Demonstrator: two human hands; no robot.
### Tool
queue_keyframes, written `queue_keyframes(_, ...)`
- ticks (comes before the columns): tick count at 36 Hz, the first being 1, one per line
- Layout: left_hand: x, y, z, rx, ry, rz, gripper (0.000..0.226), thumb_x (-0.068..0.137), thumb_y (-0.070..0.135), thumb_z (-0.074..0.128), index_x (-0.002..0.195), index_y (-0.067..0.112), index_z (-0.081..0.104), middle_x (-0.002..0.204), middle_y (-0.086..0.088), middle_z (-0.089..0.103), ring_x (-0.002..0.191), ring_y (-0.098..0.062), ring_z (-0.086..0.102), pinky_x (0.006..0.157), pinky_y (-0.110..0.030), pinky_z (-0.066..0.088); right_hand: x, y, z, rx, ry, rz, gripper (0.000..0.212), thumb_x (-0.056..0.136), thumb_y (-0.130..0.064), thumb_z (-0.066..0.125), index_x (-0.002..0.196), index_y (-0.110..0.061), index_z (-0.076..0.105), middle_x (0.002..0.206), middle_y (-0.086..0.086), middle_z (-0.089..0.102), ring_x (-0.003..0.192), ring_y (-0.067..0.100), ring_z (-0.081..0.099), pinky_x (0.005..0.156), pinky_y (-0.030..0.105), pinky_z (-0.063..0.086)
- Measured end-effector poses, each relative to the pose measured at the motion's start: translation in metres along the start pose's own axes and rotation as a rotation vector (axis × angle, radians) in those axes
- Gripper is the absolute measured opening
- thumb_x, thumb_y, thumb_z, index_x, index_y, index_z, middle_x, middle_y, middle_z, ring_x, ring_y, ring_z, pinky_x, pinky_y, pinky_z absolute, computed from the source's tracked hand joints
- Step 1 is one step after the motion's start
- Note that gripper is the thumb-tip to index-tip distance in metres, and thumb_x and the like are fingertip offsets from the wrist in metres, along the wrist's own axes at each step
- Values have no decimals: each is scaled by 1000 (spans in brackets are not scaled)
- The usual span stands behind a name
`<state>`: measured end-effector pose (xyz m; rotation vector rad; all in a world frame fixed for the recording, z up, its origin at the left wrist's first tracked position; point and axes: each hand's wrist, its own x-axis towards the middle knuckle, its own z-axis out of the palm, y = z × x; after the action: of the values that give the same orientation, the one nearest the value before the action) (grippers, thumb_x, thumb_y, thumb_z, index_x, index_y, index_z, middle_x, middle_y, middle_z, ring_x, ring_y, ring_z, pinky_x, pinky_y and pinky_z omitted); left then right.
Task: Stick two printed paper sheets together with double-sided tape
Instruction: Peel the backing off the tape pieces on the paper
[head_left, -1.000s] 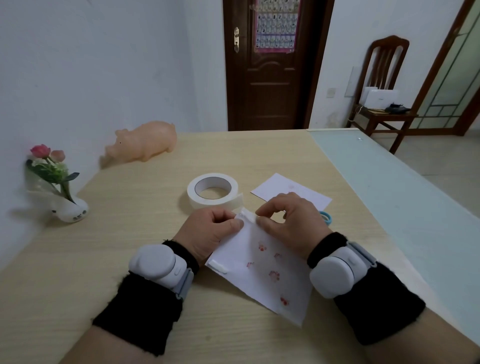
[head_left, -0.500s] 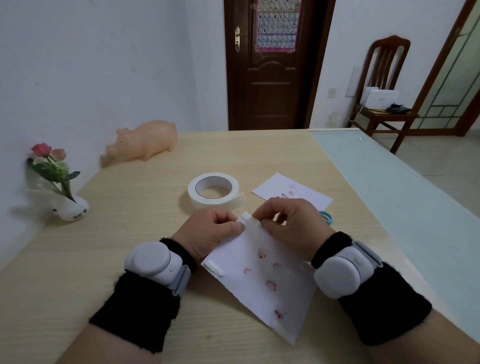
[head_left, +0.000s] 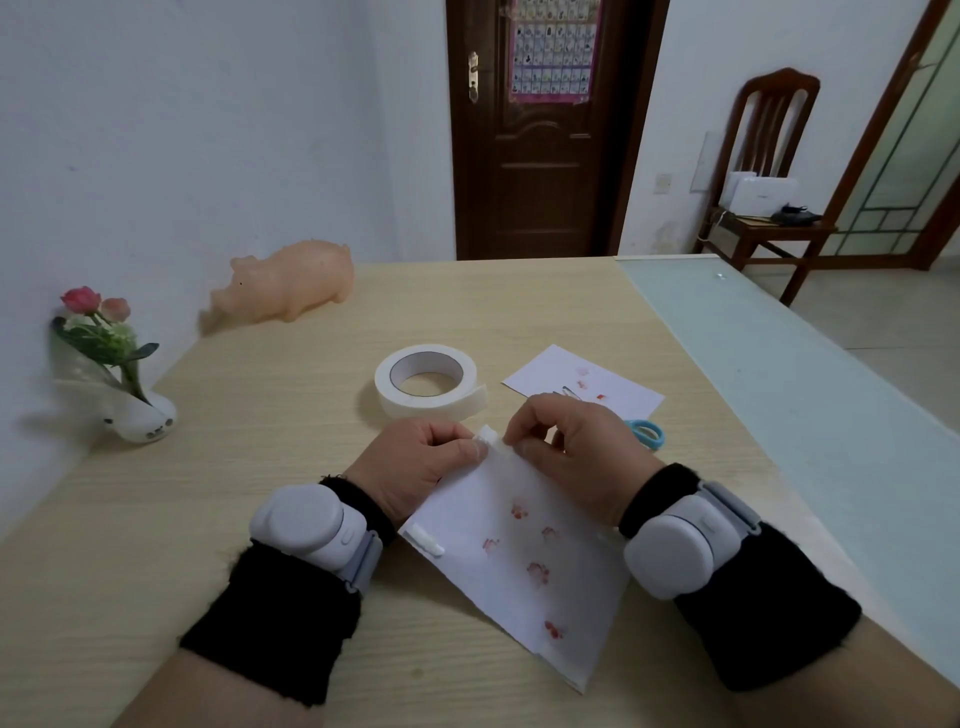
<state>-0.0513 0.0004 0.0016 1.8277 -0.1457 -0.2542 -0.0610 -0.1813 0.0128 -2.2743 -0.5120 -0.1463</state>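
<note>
The left hand (head_left: 421, 462) and the right hand (head_left: 571, 452) meet fingertip to fingertip just on the near side of the tape roll (head_left: 426, 379). The left hand's curled fingers and thumb pinch the far corner of the near sheet (head_left: 519, 566). The right hand's thumb and forefinger pinch a small white tape piece (head_left: 488, 440) at that same corner. The piece looks crumpled and lifted, though it is too small to tell whether it is backing or the tape itself.

The near sheet lies on the table (head_left: 234, 493), nearer the person than the roll. It is turned like a diamond and has red printed marks scattered on it. A second short strip (head_left: 427, 540) sits at the sheet's left corner. The second sheet (head_left: 587, 379), also with red marks, lies just to the right of the roll, apart from it. Blue scissors handles (head_left: 647, 434) peek out beyond the right hand, to the roll's right and nearer.

Beyond the roll to the left stands a pink pig figure (head_left: 291, 286). Well to the roll's left, by the wall, is a white vase (head_left: 140, 415) of flowers.
</note>
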Motion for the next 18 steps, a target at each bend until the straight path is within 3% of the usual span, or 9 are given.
queue_keyframes(5, 1, -1, 1, 8, 10, -9, 15, 84, 16, 65, 69, 13, 67, 62, 4, 63, 55, -8, 56, 56, -17, 45, 3, 1, 2, -60, 7, 14, 31, 87, -10, 57, 75, -38, 50, 78, -17, 54, 70, -13, 49, 62, 3, 32)
queue_keyframes(9, 2, -3, 0, 8, 93, 14, 18, 83, 18, 66, 66, 18, 68, 59, 9, 64, 54, -4, 57, 53, -13, 45, 3, 2, 2, -124, 138, -42, 21, 82, -7, 60, 82, -28, 59, 79, -21, 48, 72, -6, 48, 67, 6, 32)
queue_keyframes(12, 3, -4, 0, -32, 149, 42, 8, 83, 16, 67, 75, 13, 70, 68, 5, 68, 60, -6, 60, 56, -15, 48, 2, -2, 3, -164, 204, -91, 13, 79, -9, 64, 84, -20, 67, 77, -16, 53, 69, -4, 47, 67, 11, 36)
queue_keyframes(15, 3, -4, 0, -65, 186, 71, 7, 80, 14, 70, 74, 14, 68, 69, 2, 67, 62, -8, 60, 58, -18, 49, 2, -8, 8, -151, 198, -70, 8, 80, -14, 67, 84, -18, 72, 74, -9, 61, 64, -1, 50, 67, 12, 40)
queue_keyframes(18, 1, -2, 1, -77, 192, 128, 9, 79, 13, 71, 71, 17, 69, 66, 6, 67, 61, -5, 61, 58, -16, 49, 1, -10, 14, -89, 189, 7, 7, 82, -18, 66, 83, -20, 73, 77, -9, 68, 72, 4, 58, 69, 13, 44)
